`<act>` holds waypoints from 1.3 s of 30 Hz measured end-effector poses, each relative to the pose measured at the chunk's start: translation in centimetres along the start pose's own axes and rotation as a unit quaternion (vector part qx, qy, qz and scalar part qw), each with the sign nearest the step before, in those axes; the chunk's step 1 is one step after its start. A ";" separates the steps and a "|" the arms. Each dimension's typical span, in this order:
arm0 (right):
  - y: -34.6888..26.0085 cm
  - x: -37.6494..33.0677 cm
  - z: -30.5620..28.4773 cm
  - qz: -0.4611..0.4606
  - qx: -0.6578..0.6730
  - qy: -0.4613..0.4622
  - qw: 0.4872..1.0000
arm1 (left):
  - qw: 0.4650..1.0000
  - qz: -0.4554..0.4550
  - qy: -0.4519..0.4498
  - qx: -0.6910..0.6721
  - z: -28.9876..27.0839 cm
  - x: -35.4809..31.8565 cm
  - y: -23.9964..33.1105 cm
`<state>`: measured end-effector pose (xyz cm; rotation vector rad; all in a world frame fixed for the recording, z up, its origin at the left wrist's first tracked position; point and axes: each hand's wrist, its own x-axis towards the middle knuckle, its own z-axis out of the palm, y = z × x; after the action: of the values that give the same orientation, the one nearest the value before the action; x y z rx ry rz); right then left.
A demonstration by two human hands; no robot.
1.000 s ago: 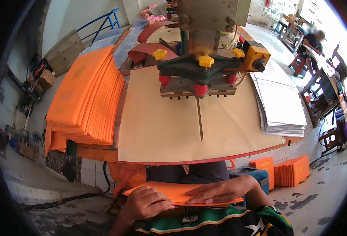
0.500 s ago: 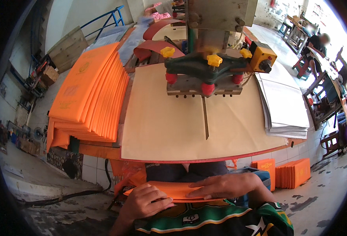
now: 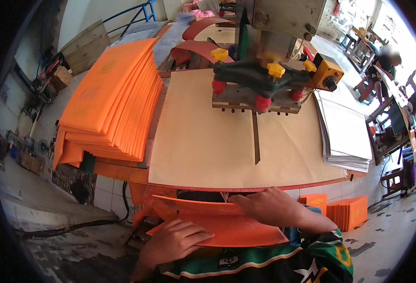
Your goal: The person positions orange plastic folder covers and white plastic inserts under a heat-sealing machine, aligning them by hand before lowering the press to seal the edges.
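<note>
An orange folder (image 3: 245,228) lies over my lap, below the table's front edge, its upper flap lifted from the lower one so that the inside shows. At its lower left part my left hand (image 3: 177,239) holds it, with the fingers laid over the surface and the thumb not clearly seen. My right hand (image 3: 271,207) pinches the raised flap at its top edge, right of the middle; the fingertips are partly hidden.
A tall stack of orange folders (image 3: 105,89) fills the table's left. A press head (image 3: 260,80) with yellow knobs stands over a cream sheet (image 3: 198,141) bearing a thin metal strip (image 3: 256,141). White sheets (image 3: 343,129) lie at right. More orange folders (image 3: 348,213) stand on the floor.
The folder has gone from nearly closed to opened up. My right hand has moved up with the flap's edge, while my left hand stays near the left end.
</note>
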<state>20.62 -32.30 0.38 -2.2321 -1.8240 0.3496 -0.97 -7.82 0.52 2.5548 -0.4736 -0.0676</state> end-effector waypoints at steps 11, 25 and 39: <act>-0.3 -3.4 -7.5 0.011 0.028 0.013 0.999 | 0.995 0.061 -0.081 -0.009 -5.8 1.7 4.0; 0.6 -15.2 -15.3 0.218 0.179 0.194 0.940 | 0.947 0.308 0.009 0.089 -10.9 6.5 10.4; 0.9 -25.4 -19.5 0.369 0.118 0.404 0.829 | 0.910 0.378 0.043 0.165 -10.9 14.3 8.2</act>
<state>22.96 -58.02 19.36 -2.2731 -0.4397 -0.2318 11.36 -13.86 14.74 2.4783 -1.5054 0.4376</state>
